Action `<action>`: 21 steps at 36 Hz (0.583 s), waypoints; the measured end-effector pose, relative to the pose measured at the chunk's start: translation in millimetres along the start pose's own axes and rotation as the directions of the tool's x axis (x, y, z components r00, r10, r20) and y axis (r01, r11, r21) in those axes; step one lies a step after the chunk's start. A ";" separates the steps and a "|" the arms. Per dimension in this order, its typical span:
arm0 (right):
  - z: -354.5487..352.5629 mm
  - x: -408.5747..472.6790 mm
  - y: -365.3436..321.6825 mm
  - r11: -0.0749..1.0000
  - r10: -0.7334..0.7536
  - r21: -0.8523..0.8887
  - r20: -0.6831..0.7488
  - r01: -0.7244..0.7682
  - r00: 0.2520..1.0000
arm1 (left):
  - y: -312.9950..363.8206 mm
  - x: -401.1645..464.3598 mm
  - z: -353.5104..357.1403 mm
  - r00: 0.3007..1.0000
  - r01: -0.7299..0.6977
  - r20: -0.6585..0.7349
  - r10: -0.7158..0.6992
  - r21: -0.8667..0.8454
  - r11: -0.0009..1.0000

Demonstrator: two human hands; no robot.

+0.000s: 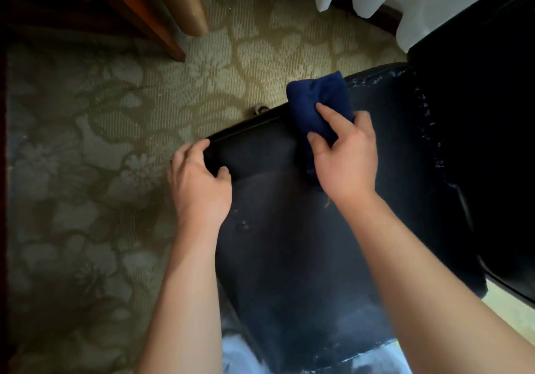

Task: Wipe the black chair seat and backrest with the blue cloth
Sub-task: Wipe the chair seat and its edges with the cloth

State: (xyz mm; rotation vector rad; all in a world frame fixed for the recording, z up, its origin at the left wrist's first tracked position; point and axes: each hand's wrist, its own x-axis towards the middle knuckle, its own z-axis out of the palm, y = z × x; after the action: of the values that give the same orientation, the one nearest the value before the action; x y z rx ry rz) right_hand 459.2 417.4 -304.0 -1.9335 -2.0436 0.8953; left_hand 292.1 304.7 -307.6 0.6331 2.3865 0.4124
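While the right hand point(344, 153) pinches the bunched blue cloth point(318, 104) against the seat point(304, 243) edge at frame centre, the left hand point(199, 179) curls round that edge; unwiped seat stretches toward the lower frame; the backrest point(477, 113) stands right, nearer the right hand.

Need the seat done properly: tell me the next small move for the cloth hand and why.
Probably draw the right hand and its blue cloth back along the chair seat toward the body. The cloth sits at the seat's far edge, pale specks show nearer on the seat, and the left hand grips the corner, steadying it.
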 end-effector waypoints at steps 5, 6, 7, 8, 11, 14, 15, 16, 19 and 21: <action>-37.4 -0.8 19.3 0.999 -0.026 0.033 -0.007 0.026 1.000 | 32.7 -24.9 8.5 0.999 -0.008 -0.031 0.007 -0.035 0.999; -42.7 0.1 23.1 0.999 -0.030 0.039 -0.012 0.031 0.999 | 37.1 -28.5 10.5 1.000 -0.012 -0.029 0.011 -0.038 0.999; -47.0 1.7 26.4 0.998 -0.033 0.045 -0.017 0.033 0.999 | 41.2 -30.9 12.1 1.000 -0.017 -0.023 0.017 -0.034 0.999; -50.0 3.5 28.9 0.998 -0.034 0.049 -0.018 0.034 0.999 | 45.1 -32.1 13.0 1.000 -0.022 -0.015 0.022 -0.023 0.999; -51.4 9.0 31.5 0.998 -0.029 0.061 -0.010 0.030 1.000 | 52.6 -28.7 14.4 0.999 -0.029 0.017 0.029 0.022 0.999; -42.5 10.7 26.3 0.997 -0.052 0.060 0.007 0.052 0.999 | 56.7 -16.3 16.9 0.997 -0.071 0.045 0.068 0.077 0.995; -37.7 11.5 22.5 0.997 -0.062 0.057 0.021 0.061 0.998 | 56.9 -10.0 18.8 0.995 -0.089 0.056 0.084 0.097 0.991; -32.2 12.8 17.9 0.996 -0.071 0.048 0.038 0.069 0.997 | 56.8 -2.5 21.2 0.993 -0.100 0.072 0.092 0.117 0.988; -15.4 16.6 3.5 0.993 -0.114 -0.017 0.090 0.116 0.989 | 57.8 17.4 28.7 0.986 -0.120 0.135 0.098 0.159 0.980; -4.5 19.1 -6.8 0.984 -0.154 -0.073 0.111 0.162 0.982 | 60.3 29.2 34.2 0.975 -0.155 0.188 0.119 0.188 0.970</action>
State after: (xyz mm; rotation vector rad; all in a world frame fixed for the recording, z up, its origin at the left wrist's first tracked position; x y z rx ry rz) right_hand 453.3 437.2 -301.8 -1.7661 -2.2906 0.9068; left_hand 314.3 375.2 -321.6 0.8933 2.2395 0.1642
